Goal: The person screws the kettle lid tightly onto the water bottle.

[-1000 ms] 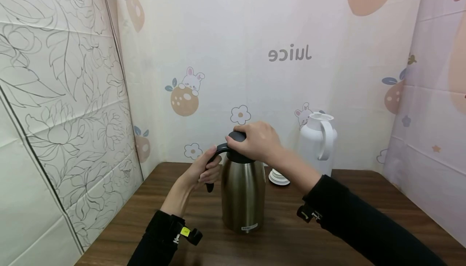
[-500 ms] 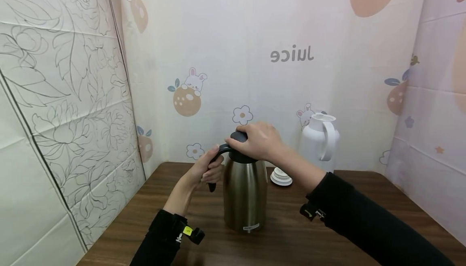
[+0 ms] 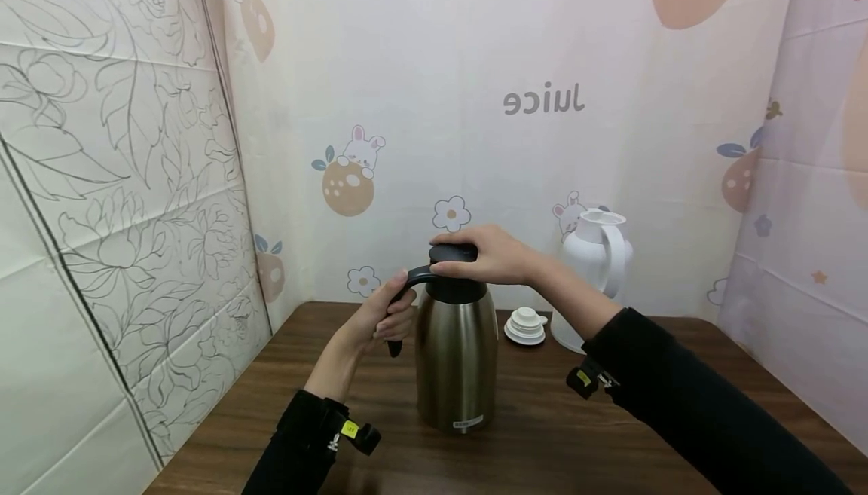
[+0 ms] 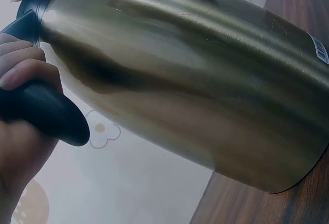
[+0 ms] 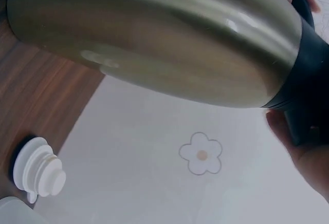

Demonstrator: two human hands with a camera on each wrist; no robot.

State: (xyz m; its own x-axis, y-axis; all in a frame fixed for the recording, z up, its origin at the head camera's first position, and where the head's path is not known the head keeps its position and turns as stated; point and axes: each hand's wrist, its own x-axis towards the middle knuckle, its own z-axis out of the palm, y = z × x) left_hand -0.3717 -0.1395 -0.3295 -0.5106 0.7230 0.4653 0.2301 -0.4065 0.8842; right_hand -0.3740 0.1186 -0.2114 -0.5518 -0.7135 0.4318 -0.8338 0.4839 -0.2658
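Observation:
A brushed gold-brown vacuum jug [image 3: 457, 367] stands upright on the table, a small label near its base. My left hand [image 3: 383, 314] grips its black handle [image 4: 59, 113], fingers wrapped round it and thumb along the top. Over the jug's mouth, my right hand [image 3: 500, 255] holds the black lid [image 3: 453, 254], thumb on the near side and fingers across the top and far side. The right wrist view shows the jug lying across the picture, with part of the right hand [image 5: 311, 162] at the black neck. The far fingers are partly hidden by the lid.
Behind the right forearm stands a white jug [image 3: 583, 250] with a loop handle, partly covered by the arm. A white stepped stopper [image 3: 525, 325] sits beside it on the brown wooden table [image 3: 542, 450]. Printed curtains enclose the back and sides.
My right hand has turned on the lid, its wrist shifting slightly right and the fingers flattening over the top. More of the lid and white stopper shows. The left hand keeps its grip.

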